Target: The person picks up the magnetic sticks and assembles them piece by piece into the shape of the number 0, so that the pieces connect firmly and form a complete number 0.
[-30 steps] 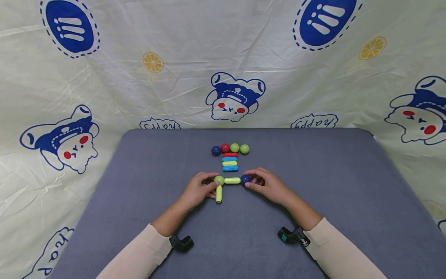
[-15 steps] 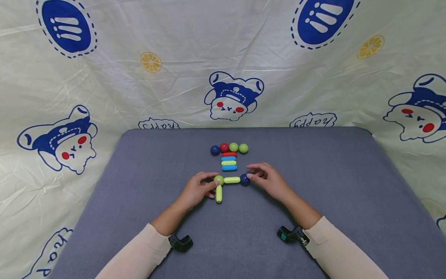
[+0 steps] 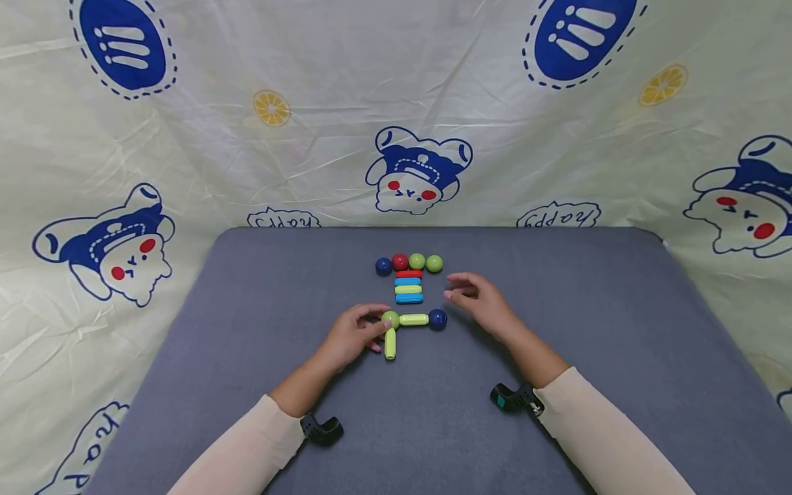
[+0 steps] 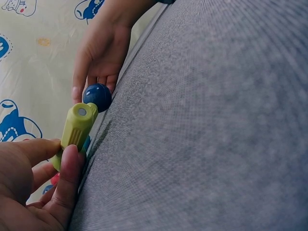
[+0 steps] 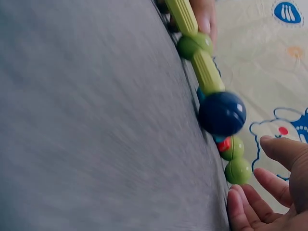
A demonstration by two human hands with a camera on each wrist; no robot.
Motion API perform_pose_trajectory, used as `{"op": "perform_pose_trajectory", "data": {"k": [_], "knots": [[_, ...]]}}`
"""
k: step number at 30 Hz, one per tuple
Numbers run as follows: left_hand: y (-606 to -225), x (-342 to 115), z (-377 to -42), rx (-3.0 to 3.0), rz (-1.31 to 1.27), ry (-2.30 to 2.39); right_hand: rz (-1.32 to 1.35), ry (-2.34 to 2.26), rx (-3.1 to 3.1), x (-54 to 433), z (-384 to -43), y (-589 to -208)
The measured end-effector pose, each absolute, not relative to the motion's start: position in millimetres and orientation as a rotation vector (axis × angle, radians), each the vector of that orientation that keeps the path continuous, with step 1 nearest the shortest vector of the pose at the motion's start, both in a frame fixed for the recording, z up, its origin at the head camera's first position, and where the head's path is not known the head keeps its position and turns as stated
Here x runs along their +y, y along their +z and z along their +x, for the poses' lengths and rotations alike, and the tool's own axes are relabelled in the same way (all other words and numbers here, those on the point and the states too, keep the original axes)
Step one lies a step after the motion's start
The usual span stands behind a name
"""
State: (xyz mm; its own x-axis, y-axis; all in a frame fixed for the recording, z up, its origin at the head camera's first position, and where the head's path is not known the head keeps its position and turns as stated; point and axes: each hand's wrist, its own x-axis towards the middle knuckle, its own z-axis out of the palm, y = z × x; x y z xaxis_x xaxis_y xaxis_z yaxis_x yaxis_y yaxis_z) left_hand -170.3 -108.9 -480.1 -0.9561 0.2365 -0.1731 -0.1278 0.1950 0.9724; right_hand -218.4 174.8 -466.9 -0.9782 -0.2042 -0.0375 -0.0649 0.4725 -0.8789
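In the head view, the left hand [image 3: 354,337] pinches a green ball [image 3: 390,320] below the frame's centre. One yellow-green rod [image 3: 390,344] points down from it; a second rod [image 3: 414,320] leads right to a dark blue ball [image 3: 437,319]. The right hand [image 3: 482,306], loosely bent and holding nothing, is above and right of the blue ball. Higher up lie four coloured rods [image 3: 408,289] beneath four balls [image 3: 401,261].

In the left wrist view, the pinching hand fills the lower left.

In the right wrist view, parted fingers show lower right, apart from the blue ball.
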Motion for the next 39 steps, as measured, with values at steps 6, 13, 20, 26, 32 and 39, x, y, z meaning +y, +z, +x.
{"op": "perform_pose_trajectory", "data": {"k": [6, 13, 20, 26, 32, 39], "knots": [[-482.2, -108.9, -171.1, 2.201, 0.119, 1.828, -0.171, -1.548, 2.548, 175.9, -237.5, -468.5], [-484.9, -108.7, -172.0, 2.215, 0.137, 1.842, -0.125, -1.495, 2.581, 170.5, -253.3, -468.9], [-485.5, -109.7, -171.8, 2.220, 0.154, 1.844, -0.136, -1.469, 2.589, 164.2, -265.9, -468.5], [-483.2, -110.2, -170.0, 2.240, 0.147, 1.818, -0.145, -1.431, 2.607, 159.8, -274.1, -468.7], [-481.5, -109.5, -169.3, 2.255, 0.135, 1.800, -0.162, -1.348, 2.640, 157.8, -280.6, -468.3], [-480.9, -108.9, -169.9, 2.255, 0.150, 1.809, -0.170, -1.233, 2.705, 155.3, -285.4, -466.8]]}}
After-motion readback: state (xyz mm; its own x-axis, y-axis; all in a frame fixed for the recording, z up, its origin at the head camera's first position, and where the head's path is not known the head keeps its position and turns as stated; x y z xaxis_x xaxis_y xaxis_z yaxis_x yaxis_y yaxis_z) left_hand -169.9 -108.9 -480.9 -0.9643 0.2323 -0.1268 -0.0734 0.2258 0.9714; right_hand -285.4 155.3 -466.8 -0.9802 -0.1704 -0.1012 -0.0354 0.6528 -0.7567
